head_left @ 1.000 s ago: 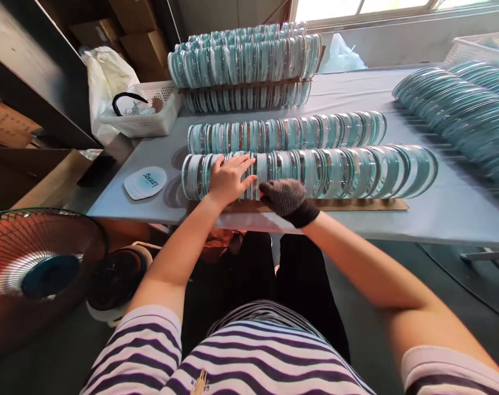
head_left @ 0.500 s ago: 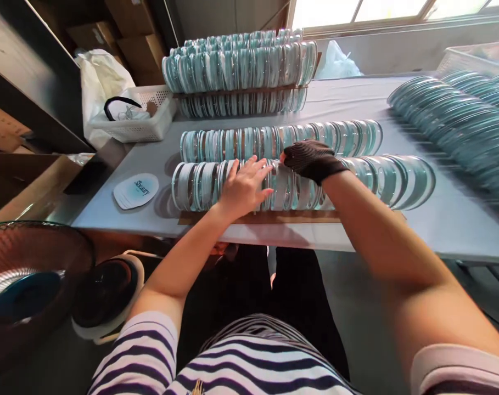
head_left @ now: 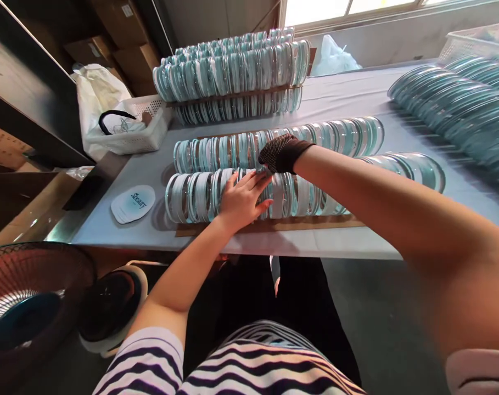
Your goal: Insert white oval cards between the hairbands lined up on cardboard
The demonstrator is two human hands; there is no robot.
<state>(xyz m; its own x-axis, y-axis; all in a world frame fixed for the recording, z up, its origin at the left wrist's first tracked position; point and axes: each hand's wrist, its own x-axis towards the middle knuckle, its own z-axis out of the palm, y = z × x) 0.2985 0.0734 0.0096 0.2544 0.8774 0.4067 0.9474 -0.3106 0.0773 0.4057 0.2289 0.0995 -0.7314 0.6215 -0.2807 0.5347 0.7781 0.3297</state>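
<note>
My bare left hand (head_left: 243, 198) lies with fingers spread on top of the front row of hoop-shaped bands (head_left: 196, 196), which look like pale blue and white headbands with clear, shiny edges. Close by its fingertips is my right hand (head_left: 282, 153), in a dark dotted glove. Its fingers are curled down at the top of that row; what they hold, if anything, is hidden. Brown cardboard (head_left: 315, 223) shows under the front row. Just behind stands a second row of similar bands (head_left: 216, 153).
More band rows (head_left: 233, 71) are stacked at the back, others (head_left: 450, 109) at the right. A white basket (head_left: 144, 137) holds a black band. Printed white cards (head_left: 133, 204) lie on the table (head_left: 109, 230) at left. A fan (head_left: 31, 302) stands below.
My right hand has moved left along the front row, closer to my left fingertips. My left hand stays on the row. The camera view has shifted slightly.
</note>
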